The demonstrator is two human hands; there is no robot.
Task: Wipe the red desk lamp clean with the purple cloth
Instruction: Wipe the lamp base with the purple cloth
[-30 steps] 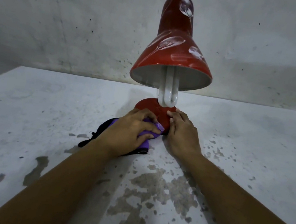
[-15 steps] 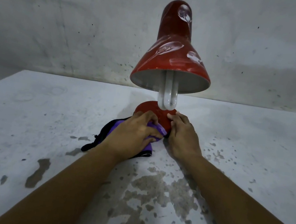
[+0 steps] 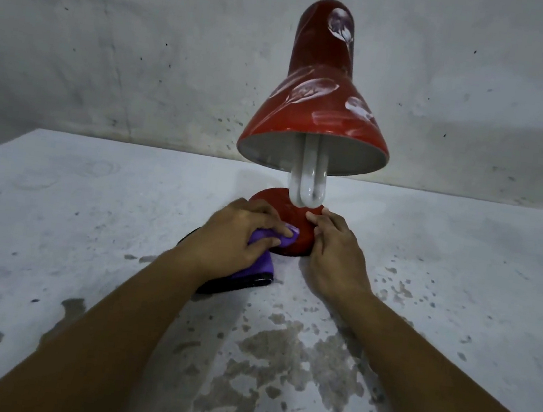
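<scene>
1. My fingers [image 3: 269,228] on my left hand [image 3: 235,235] are curled around the purple cloth [image 3: 261,263]. They press a bunched bit of it against the left side of the lamp's red base [image 3: 298,225].
2. The fingers on my right hand [image 3: 333,248] are held close together and almost straight. The tips rest on the right side of the base. They do not hold anything.
3. Both my arms reach forward over the desk [image 3: 72,214]. The desk is pale grey. It has dark worn patches [image 3: 277,362] near me, between my arms.
4. The rest of the cloth lies flat on the desk under my left hand. It has a black edge [image 3: 235,284].
5. The red desk lamp [image 3: 317,108] stands on the desk in front of me, just right of the middle. Its base touches both my hands.
6. The red shade opens toward me. It has white smudges [image 3: 313,88] on it. A white bent bulb [image 3: 308,179] hangs out of the shade, just above the base.
7. Behind the desk is a grey wall [image 3: 111,46] with small dark specks.
</scene>
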